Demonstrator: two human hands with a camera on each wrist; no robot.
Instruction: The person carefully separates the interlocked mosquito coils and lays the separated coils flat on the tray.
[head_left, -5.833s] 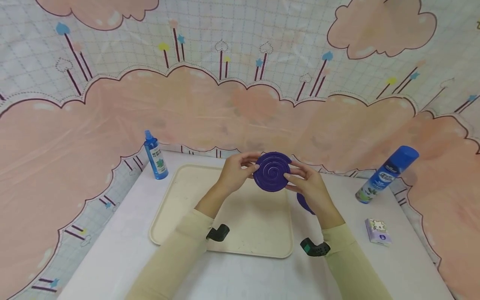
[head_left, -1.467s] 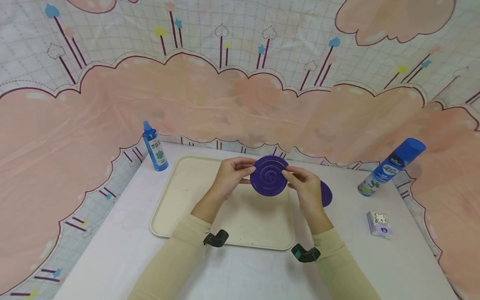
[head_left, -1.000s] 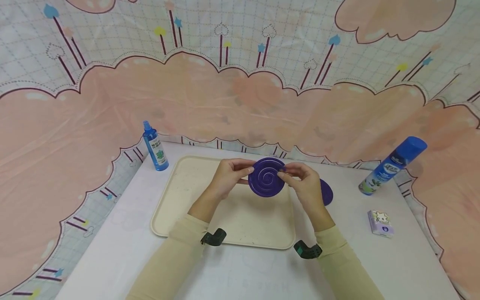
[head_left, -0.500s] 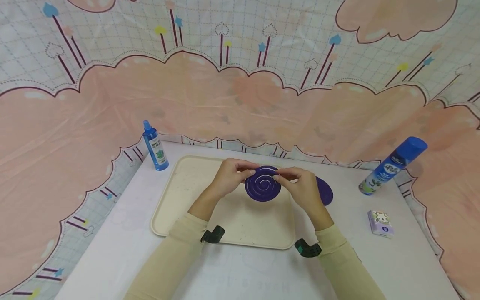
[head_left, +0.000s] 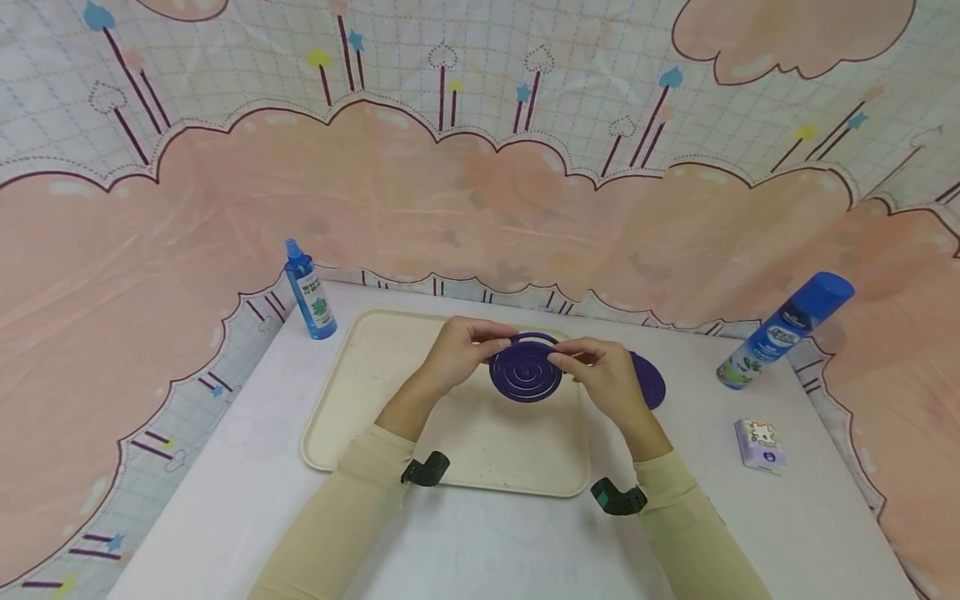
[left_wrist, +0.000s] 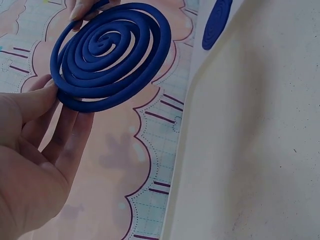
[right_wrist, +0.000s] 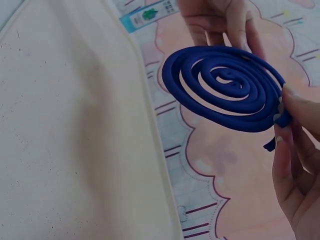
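A dark blue-purple mosquito coil (head_left: 525,372) is held in the air over the beige tray (head_left: 480,446), between both hands. My left hand (head_left: 456,354) pinches its left edge between thumb and fingers. At the opposite edge my right hand (head_left: 606,375) pinches the outer turn. In the right wrist view the coil (right_wrist: 172,75) has light gaps between its turns, and a short end sticks out below the right fingertips. The left wrist view shows the coil (left_wrist: 162,40) with its outer turn standing apart from the inner ones.
Another purple coil (head_left: 651,385) lies on the white table right of the tray, partly behind my right hand. A blue spray bottle (head_left: 311,300) stands back left. At the right are a blue aerosol can (head_left: 780,337) and a small purple-and-white box (head_left: 761,446).
The coil has tilted from facing me to a flatter lie and shifted slightly left and down. Gaps between its turns have widened. My right hand has moved left with the outer turn.
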